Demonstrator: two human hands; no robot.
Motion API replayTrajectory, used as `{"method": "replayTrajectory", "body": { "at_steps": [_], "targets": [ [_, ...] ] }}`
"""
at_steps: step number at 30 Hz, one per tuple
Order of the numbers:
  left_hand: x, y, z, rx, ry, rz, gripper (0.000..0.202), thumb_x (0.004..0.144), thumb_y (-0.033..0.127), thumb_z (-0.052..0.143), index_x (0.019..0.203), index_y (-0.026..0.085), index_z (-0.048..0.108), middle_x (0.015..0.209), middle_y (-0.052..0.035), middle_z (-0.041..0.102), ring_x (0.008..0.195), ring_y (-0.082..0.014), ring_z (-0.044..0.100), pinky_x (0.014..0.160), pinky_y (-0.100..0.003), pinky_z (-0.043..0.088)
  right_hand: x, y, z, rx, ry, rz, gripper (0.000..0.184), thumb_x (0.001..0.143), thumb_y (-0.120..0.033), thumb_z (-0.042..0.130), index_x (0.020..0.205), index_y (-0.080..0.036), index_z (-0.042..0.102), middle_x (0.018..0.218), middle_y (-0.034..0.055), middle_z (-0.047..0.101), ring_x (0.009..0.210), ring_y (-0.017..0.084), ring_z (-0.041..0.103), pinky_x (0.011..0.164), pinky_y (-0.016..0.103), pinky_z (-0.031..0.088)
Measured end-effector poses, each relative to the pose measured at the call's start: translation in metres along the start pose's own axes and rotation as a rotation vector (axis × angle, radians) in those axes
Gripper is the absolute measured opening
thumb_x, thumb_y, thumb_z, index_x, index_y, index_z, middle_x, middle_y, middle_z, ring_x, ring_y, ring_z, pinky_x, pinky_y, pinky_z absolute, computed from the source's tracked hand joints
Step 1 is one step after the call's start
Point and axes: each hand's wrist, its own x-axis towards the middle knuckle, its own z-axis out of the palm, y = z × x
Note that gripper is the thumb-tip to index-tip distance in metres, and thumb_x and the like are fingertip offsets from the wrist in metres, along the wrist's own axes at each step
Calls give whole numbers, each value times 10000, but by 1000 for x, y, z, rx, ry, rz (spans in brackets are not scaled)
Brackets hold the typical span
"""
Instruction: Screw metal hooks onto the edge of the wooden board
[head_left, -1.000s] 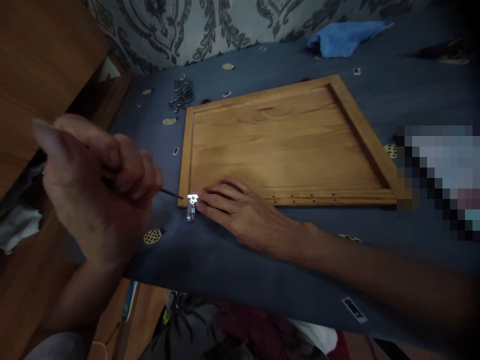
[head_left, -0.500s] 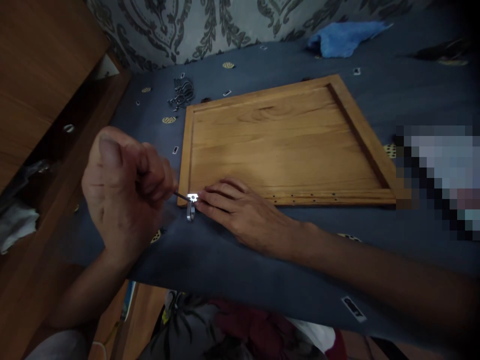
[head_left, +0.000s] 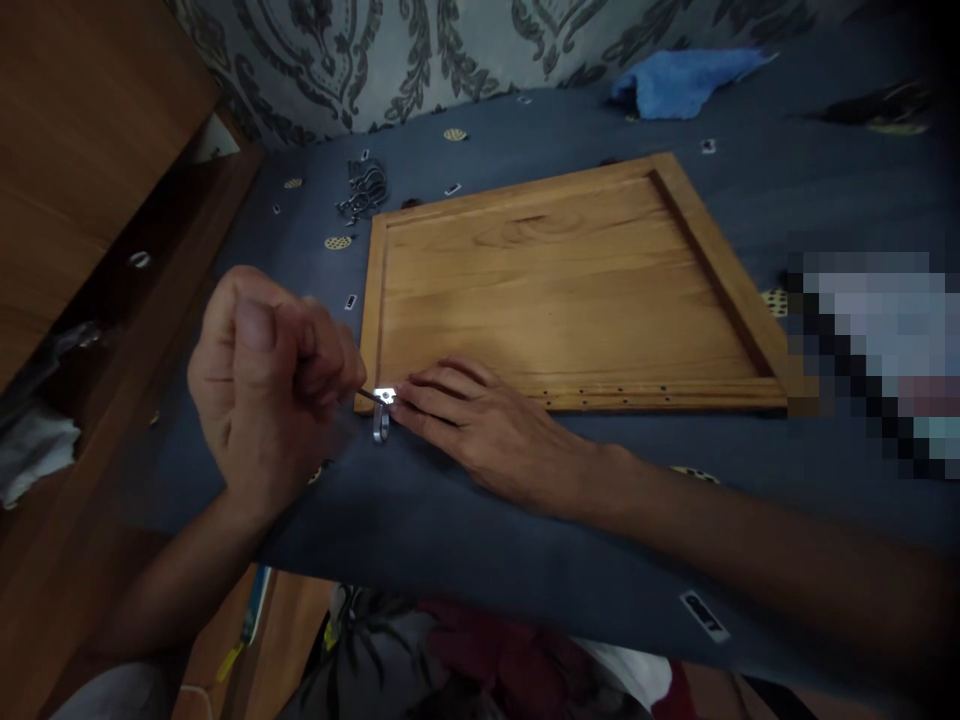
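A framed wooden panel (head_left: 525,300) lies flat on the dark blue sheet. At its near left corner sits a shiny metal hook (head_left: 382,425), its plate on the frame and its curved end hanging past the edge. My left hand (head_left: 277,380) is closed in a fist round what looks like a screwdriver (head_left: 370,397). Only the thin dark shaft shows; its tip meets the hook plate and the handle is hidden. My right hand (head_left: 487,430) rests on the panel's near edge, fingers stretched out, fingertips touching the plate's right side.
Several metal hooks (head_left: 364,190) lie in a pile beyond the panel's left corner. A blue cloth (head_left: 686,80) is at the back. Small dark holes dot the near frame rail. At left stands a wooden cabinet (head_left: 75,130); a blurred-out object (head_left: 885,340) is at right.
My left fist has moved slightly right and down, nearer the hook, so less of the shaft shows. My right hand, the panel and the hook stay in place.
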Motion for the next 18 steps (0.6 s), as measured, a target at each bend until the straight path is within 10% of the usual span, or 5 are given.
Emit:
{"method": "replayTrajectory", "body": {
  "at_steps": [18],
  "targets": [
    [10, -6, 2, -152, -113, -39, 620, 905, 365, 802, 566, 213, 306, 517, 108, 96, 329, -22, 117, 300, -153, 186, 0, 0, 2, 14, -40, 22, 346, 1090, -165, 419, 1311, -81, 671, 1277, 139, 736, 1194, 277, 603, 1057, 496, 487]
  ]
}}
